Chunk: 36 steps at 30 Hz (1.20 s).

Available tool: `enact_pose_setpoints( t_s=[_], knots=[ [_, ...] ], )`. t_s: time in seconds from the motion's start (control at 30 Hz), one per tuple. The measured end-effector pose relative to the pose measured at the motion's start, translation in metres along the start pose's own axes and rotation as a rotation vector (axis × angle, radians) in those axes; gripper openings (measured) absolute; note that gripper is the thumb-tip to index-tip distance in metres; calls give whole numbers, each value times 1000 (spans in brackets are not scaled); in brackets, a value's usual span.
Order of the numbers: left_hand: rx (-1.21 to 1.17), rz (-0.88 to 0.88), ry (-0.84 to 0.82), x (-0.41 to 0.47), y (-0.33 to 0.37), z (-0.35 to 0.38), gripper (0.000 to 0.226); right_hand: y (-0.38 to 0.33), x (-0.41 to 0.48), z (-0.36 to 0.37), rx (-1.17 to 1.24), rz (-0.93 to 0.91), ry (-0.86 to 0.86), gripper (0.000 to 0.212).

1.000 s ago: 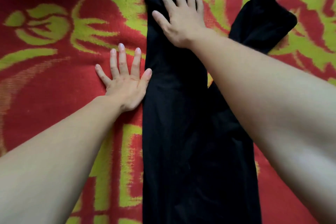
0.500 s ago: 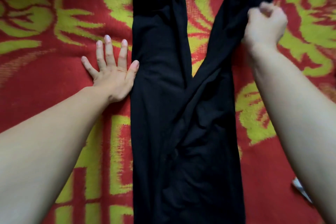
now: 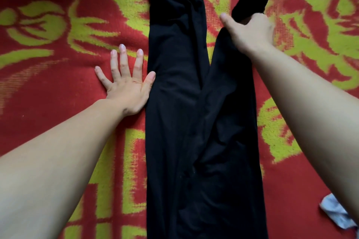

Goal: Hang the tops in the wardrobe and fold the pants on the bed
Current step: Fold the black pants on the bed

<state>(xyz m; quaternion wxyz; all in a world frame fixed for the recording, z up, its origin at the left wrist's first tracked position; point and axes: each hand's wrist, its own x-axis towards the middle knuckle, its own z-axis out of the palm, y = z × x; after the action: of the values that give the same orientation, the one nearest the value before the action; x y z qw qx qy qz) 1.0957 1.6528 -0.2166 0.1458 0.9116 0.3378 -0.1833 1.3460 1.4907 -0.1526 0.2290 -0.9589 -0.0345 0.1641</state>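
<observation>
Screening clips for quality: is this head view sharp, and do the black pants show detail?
Head view: no glare; black fabric pants show only faint creases; right hand gripping a leg end is slightly blurred; left hand on the red-and-green blanket looks sharper.

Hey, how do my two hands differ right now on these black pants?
The left hand lies flat, fingers spread, on the red and green blanket, thumb against the black pants; the right hand is curled round one pant leg near its end. The left hand sits nearer you, the right hand farther up. Both are bare.
</observation>
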Motion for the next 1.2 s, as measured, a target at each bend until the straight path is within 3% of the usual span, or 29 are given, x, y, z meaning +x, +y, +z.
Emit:
enact_pose_setpoints(
  t_s=[0.1, 0.23, 0.33, 0.4, 0.47, 0.53, 0.57, 0.7, 0.73, 0.83, 0.9, 1.1, 1.2],
  knots=[
    [-1, 0, -5, 0, 0, -1, 67, -13, 3, -5, -72, -78, 109, 26],
    [-7, 12, 1, 0, -1, 0, 67, -51, -9, -5, 471, -414, 438, 11],
    [-10, 11, -1, 0, -1, 0, 67, -85, -7, 7, 699, -386, 538, 13],
    [-13, 14, 5, 0, -2, 1, 67, -106, -4, 25, 557, -369, 330, 20],
    [-11, 14, 12, 0, -2, 1, 66, -116, -4, 46, 274, -510, 41, 24],
    [-16, 12, 22, 0, -1, 1, 65, -114, -14, 58, 36, -637, -223, 40],
    [-15, 10, 26, 0, -1, 1, 65, -107, -16, 61, -72, -710, -219, 42],
    [-19, 5, 16, -2, 2, 0, 64, -45, -46, 48, -106, -848, 277, 46],
    [-15, 6, 19, -2, 2, 0, 65, -30, -58, 48, -133, -847, 271, 49],
    [-17, 3, 25, -2, 2, -1, 66, -6, -72, 68, -459, -775, 8, 65],
    [-19, 4, 37, -2, 2, 1, 67, -8, -66, 83, -539, -718, -98, 68],
    [30, -15, 108, 4, 1, 5, 69, -11, -57, 82, -547, -717, -169, 70],
    [22, -30, 91, 6, 1, 3, 67, 5, -82, 68, -386, -661, -31, 66]
  ],
)
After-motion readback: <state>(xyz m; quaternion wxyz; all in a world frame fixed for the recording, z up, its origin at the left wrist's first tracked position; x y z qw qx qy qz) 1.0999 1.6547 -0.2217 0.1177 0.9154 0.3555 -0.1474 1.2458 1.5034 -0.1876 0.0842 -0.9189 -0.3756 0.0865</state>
